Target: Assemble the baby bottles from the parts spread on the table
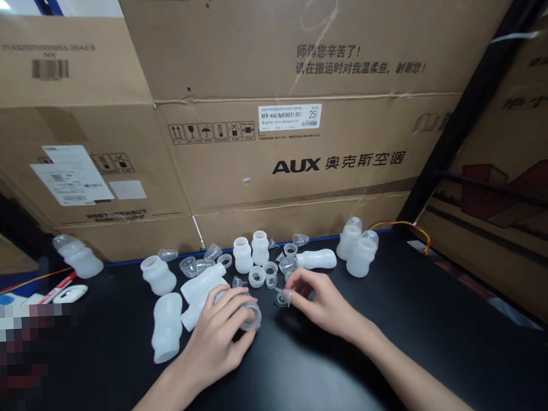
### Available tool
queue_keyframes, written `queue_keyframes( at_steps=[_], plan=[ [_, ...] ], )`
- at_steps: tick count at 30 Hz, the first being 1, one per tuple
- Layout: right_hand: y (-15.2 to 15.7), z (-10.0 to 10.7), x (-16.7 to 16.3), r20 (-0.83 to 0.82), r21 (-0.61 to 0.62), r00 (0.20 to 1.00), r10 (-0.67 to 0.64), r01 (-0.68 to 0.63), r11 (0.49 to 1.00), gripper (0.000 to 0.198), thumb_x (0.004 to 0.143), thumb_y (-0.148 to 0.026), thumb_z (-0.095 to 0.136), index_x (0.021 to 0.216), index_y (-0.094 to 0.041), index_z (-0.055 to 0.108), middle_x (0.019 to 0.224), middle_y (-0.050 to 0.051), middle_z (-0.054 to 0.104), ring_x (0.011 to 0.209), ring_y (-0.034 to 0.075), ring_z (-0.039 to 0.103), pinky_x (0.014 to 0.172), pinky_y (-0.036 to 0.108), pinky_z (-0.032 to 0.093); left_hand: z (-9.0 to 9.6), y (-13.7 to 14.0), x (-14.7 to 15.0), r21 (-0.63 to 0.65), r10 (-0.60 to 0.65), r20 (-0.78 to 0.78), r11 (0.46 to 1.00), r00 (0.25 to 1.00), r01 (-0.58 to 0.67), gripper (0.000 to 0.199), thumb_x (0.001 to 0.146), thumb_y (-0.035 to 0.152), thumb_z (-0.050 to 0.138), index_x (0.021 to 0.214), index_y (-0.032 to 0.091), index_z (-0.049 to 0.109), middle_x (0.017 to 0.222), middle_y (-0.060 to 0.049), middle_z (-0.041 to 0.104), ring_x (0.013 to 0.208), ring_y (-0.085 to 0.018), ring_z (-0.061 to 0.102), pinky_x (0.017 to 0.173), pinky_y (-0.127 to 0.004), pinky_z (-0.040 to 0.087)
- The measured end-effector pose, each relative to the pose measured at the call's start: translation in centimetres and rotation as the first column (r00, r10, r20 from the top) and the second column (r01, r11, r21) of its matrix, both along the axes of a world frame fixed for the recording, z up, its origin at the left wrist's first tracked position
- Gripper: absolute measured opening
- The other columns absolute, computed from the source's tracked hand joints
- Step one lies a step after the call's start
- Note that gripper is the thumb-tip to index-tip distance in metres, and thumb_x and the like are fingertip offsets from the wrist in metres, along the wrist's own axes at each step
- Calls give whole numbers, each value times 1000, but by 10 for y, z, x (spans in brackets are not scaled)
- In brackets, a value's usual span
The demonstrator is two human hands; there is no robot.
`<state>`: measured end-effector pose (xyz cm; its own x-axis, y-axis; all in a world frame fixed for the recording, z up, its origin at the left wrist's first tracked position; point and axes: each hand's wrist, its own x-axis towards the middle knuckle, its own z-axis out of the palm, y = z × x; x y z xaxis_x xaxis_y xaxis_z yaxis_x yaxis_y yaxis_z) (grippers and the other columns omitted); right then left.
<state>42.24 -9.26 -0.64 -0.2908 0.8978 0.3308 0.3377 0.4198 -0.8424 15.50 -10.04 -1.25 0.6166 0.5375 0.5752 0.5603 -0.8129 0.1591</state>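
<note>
Left hand (pixel 225 326) curled around translucent round plastic ring (pixel 256 317); right hand (pixel 327 297) pinches small clear flanged plastic piece (pixel 281 298) between thumb and forefinger. Both parts mid-desk (pixel 433 313), apart; contact with black surface unclear. Step in hand, I judge: pairing ring with clear piece. Next move, I think, calls for steadying ring left-handed, bringing piece across, flange squared to opening.

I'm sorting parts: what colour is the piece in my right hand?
The piece looks clear, see-through; head view.
</note>
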Motion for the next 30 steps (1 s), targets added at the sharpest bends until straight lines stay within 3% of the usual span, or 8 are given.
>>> queue_keyframes(
  at_steps=[6, 9, 12, 15, 19, 23, 27, 30],
  plan=[
    [-18, -3, -31, -302, -174, 946, 115, -173, 969, 26, 92, -42, 74, 90, -19, 62, 81, -2, 62, 73, 12, 56, 70, 24, 47, 4, -1, 1, -9, -44, 127, 999, 991, 46, 22, 90, 4, 59, 86, 23, 48, 87, -1, 74, 81, -18, 71, 84, -36, 48],
    [-22, -9, -42, -456, -206, 876, 157, -275, 939, 27, 89, -41, 78, 90, -19, 63, 96, 2, 64, 86, 14, 60, 80, 26, 49, 7, -5, 4, -29, -41, 122, 999, 992, 45, 24, 85, 19, 74, 93, 23, 53, 94, -4, 75, 84, -22, 72, 77, -36, 53],
    [-22, -15, -48, -551, -248, 823, 138, -320, 915, 27, 88, -39, 80, 87, -18, 63, 104, 3, 63, 88, 14, 61, 81, 28, 50, 5, -9, 5, -44, -48, 127, 998, 991, 54, 24, 86, 19, 73, 102, 23, 55, 103, -7, 77, 91, -23, 75, 80, -36, 58],
    [-21, -16, -50, -597, -292, 793, 123, -357, 887, 29, 87, -39, 81, 86, -18, 61, 103, 3, 65, 83, 14, 62, 80, 29, 51, -3, -9, 2, -18, -28, 136, 999, 990, 31, 24, 90, 14, 66, 109, 23, 54, 109, -9, 78, 101, -25, 77, 84, -36, 61],
    [-25, -16, -52, -596, -312, 797, 102, -347, 884, 31, 88, -39, 81, 86, -18, 58, 102, 4, 69, 87, 15, 62, 83, 30, 50, -10, -6, 0, 6, -3, 154, 1000, 988, 2, 48, 88, 16, 69, 132, 18, 50, 118, -13, 78, 101, -27, 79, 84, -38, 65],
    [-29, -22, -56, -620, -320, 781, 73, -337, 885, 34, 87, -37, 81, 92, -21, 53, 95, -2, 65, 80, 11, 58, 77, 26, 47, -3, -8, 6, 53, -81, 170, 996, 982, 73, 39, 90, 13, 69, 128, 20, 59, 118, -10, 79, 106, -25, 78, 92, -35, 65],
    [-30, -27, -60, -615, -324, 786, 64, -325, 888, 34, 87, -33, 81, 100, -21, 53, 96, -2, 64, 82, 10, 57, 76, 24, 45, 1, -12, 11, 141, -140, 200, 983, 970, 113, 44, 89, 12, 73, 131, 16, 61, 120, -13, 78, 110, -26, 76, 96, -36, 64],
    [-30, -27, -62, -632, -339, 772, 68, -354, 871, 34, 85, -30, 81, 100, -20, 52, 84, -4, 65, 71, 9, 56, 68, 22, 45, -1, -13, 11, 172, -164, 201, 976, 966, 130, 48, 87, 12, 75, 133, 13, 61, 120, -14, 78, 113, -26, 75, 98, -37, 64]
  ],
)
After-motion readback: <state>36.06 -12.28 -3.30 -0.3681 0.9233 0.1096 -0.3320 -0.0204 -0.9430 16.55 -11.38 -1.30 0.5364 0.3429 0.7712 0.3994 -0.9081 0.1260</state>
